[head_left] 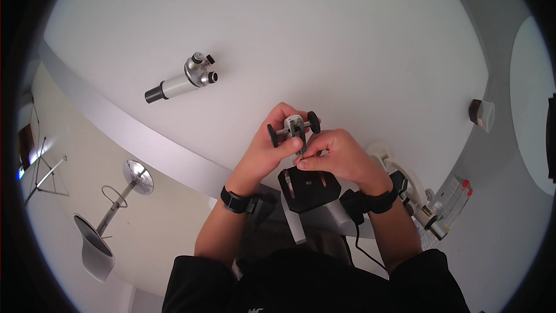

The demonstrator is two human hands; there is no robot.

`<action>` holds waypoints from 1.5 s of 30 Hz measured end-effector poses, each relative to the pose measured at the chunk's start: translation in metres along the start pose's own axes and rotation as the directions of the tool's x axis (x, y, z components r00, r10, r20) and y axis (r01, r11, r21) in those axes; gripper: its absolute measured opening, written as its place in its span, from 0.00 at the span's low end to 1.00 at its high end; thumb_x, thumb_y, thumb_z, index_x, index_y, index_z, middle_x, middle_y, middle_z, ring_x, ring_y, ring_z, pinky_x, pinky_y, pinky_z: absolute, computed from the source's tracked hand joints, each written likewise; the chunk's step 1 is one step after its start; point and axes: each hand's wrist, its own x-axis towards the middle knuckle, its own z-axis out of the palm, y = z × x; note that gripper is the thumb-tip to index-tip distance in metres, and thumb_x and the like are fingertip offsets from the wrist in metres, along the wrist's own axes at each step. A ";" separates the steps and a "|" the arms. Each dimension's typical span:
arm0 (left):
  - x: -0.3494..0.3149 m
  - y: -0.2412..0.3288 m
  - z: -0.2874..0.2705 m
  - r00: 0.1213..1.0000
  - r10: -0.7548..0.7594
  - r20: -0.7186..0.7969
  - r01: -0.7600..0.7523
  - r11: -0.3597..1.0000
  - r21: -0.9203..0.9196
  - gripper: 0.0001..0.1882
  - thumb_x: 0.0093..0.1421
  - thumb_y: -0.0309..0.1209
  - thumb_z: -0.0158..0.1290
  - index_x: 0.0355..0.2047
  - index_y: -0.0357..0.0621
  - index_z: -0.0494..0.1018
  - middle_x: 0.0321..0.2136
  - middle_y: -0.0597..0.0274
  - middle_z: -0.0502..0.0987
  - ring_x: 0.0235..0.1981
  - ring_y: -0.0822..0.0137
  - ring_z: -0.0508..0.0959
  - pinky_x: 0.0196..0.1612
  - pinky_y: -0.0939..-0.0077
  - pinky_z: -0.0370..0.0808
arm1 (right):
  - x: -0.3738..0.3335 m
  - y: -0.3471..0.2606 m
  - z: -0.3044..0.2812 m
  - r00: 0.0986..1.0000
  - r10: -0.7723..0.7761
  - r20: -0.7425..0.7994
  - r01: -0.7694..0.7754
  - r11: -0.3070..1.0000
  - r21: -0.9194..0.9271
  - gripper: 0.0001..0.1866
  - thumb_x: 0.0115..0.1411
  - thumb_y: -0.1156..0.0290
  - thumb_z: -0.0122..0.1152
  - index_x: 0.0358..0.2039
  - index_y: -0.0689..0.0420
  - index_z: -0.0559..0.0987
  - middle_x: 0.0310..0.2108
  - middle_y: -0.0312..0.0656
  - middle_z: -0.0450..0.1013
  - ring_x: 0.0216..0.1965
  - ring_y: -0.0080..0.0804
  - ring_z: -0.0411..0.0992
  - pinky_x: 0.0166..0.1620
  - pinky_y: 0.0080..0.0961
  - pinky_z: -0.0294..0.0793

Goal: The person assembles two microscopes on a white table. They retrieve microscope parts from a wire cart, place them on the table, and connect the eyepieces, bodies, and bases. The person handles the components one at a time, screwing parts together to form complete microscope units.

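In front of me my left hand point(278, 139) is wrapped round a grey metal focusing block point(294, 124) with a black knob on each side, its thumb pressed on the front. My right hand point(336, 153) is closed in a pinch at the block's lower end. Between its thumb and fingers a small thin metal piece point(301, 156) partly shows; its kind is too small to tell. Just below the hands is a black microscope stage plate point(310, 191) with metal clips and cut corners. Whether it is joined to the block is unclear.
On the white table point(347, 40) lies a microscope tube point(179, 84) at the left. A curved white microscope part point(414, 185) is beside my right forearm. A wire basket point(454, 200) and a small container point(482, 115) are farther right. A white stool point(95, 249) stands at the left.
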 end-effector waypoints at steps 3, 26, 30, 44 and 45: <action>-0.003 0.006 0.000 0.999 0.038 0.013 -0.039 0.999 0.028 0.26 0.57 0.44 0.66 0.47 0.46 0.65 0.37 0.65 0.73 0.43 0.72 0.73 0.46 0.74 0.73 | -0.004 -0.006 0.002 0.999 -0.033 0.007 0.033 0.999 -0.033 0.08 0.57 0.71 0.70 0.32 0.62 0.84 0.30 0.39 0.78 0.33 0.25 0.75 0.39 0.23 0.73; -0.045 -0.037 0.027 0.762 0.535 -0.365 -0.484 0.845 0.228 0.37 0.51 0.55 0.67 0.48 0.45 0.61 0.39 0.61 0.70 0.41 0.67 0.72 0.45 0.70 0.72 | -0.051 -0.054 0.051 0.772 -0.595 -0.224 0.033 0.389 -0.920 0.10 0.47 0.72 0.68 0.33 0.56 0.82 0.40 0.40 0.71 0.49 0.43 0.70 0.56 0.46 0.67; -0.055 -0.044 0.045 0.719 0.569 -0.400 -0.491 0.822 0.288 0.38 0.51 0.55 0.66 0.49 0.47 0.60 0.42 0.60 0.69 0.42 0.66 0.71 0.46 0.70 0.71 | -0.045 -0.048 0.031 0.842 -0.534 -0.074 0.187 0.418 -0.889 0.08 0.46 0.72 0.70 0.30 0.55 0.83 0.33 0.33 0.74 0.42 0.33 0.71 0.53 0.38 0.67; -0.056 -0.050 0.032 0.715 0.679 -0.168 -0.594 0.716 0.367 0.33 0.54 0.48 0.66 0.49 0.43 0.62 0.41 0.56 0.72 0.42 0.63 0.73 0.45 0.71 0.72 | -0.037 -0.048 0.011 0.820 -0.541 0.187 0.398 0.305 -0.865 0.05 0.45 0.70 0.69 0.24 0.53 0.82 0.30 0.29 0.75 0.40 0.28 0.71 0.45 0.29 0.67; -0.056 -0.050 0.032 0.713 0.680 -0.172 -0.592 0.715 0.373 0.33 0.54 0.48 0.66 0.49 0.43 0.62 0.41 0.56 0.72 0.42 0.63 0.73 0.45 0.71 0.72 | -0.037 -0.048 0.010 0.823 -0.536 0.188 0.407 0.325 -0.854 0.05 0.44 0.70 0.69 0.24 0.53 0.81 0.30 0.29 0.75 0.39 0.27 0.71 0.44 0.29 0.67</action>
